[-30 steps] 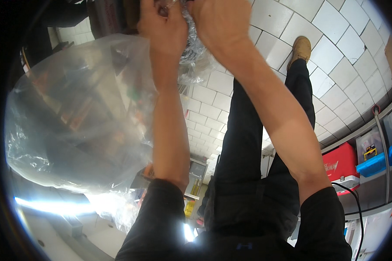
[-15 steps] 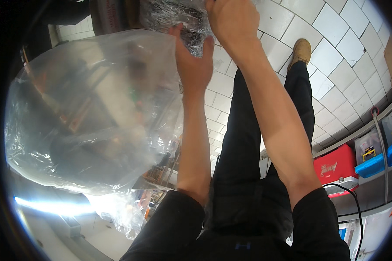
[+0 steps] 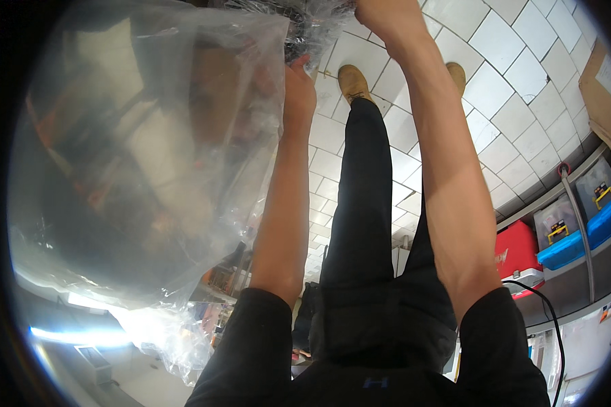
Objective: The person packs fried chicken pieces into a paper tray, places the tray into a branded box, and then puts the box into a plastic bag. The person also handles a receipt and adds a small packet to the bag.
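A large clear plastic bag (image 3: 136, 203) billows across the left side. Behind its right edge is my left hand (image 3: 299, 91), with the thumb raised and apart from the fingers, which show only blurred through the film. That hand is against a dark bundle wrapped in crinkled clear plastic (image 3: 299, 30), which the top edge cuts off. My right hand (image 3: 390, 19) is at the top edge, to the right of the bundle, curled closed on the clear plastic wrap (image 3: 336, 17). The fingertips of my right hand are out of the picture.
White floor tiles (image 3: 502, 61) lie beneath, with my tan shoes (image 3: 353, 83) on them. To the right, a grey shelf (image 3: 570, 281) holds a red case (image 3: 519, 251) and blue-and-clear boxes (image 3: 557, 230). A cardboard box (image 3: 604, 95) stands at far right. A black cable (image 3: 557, 325) hangs at lower right.
The bag has shifted up and now covers part of my left hand. The wrapped bundle has moved up, mostly out of view. My right hand has moved right, and my left shoe has come into view.
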Demonstrator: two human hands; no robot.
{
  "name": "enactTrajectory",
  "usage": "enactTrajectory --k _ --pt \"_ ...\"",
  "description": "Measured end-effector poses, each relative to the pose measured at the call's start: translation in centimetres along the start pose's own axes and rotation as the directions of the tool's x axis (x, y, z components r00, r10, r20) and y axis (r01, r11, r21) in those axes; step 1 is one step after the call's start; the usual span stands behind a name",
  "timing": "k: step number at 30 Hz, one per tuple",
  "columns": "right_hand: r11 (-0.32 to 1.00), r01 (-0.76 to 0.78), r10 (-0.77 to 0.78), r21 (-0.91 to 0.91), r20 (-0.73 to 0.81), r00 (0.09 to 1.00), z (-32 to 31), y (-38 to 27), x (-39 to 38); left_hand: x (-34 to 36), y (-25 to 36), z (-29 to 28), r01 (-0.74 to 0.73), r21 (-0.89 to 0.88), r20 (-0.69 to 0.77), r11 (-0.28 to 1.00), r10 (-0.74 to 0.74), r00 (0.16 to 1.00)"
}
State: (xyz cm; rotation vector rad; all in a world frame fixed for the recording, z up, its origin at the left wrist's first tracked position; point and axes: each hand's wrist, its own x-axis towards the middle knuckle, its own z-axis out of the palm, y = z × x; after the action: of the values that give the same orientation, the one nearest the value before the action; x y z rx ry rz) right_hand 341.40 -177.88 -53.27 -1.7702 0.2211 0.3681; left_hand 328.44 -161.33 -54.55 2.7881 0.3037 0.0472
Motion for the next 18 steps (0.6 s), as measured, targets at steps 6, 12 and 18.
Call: enactTrajectory --k 6,12,18 --pt "0.643 -0.481 0.438 0.596 0.23 0.869 -4.2 -1.2 -10.4 1.7 -0.8 0.4 0.061 -0.022 0.007 0.998 -0.061 0.998" --pt "0.672 -0.52 0.41 0.528 0.32 0.854 -10.4 -0.9 -16.0 0.2 1.9 -2.8 0.163 -0.132 0.07 0.978 -0.155 0.985" --pt "0.895 -0.402 0.363 0.195 0.204 0.909 -16.5 -3.7 -23.6 -9.5 12.6 -9.5 0.811 -0.578 0.816 -0.095 -0.104 0.569"
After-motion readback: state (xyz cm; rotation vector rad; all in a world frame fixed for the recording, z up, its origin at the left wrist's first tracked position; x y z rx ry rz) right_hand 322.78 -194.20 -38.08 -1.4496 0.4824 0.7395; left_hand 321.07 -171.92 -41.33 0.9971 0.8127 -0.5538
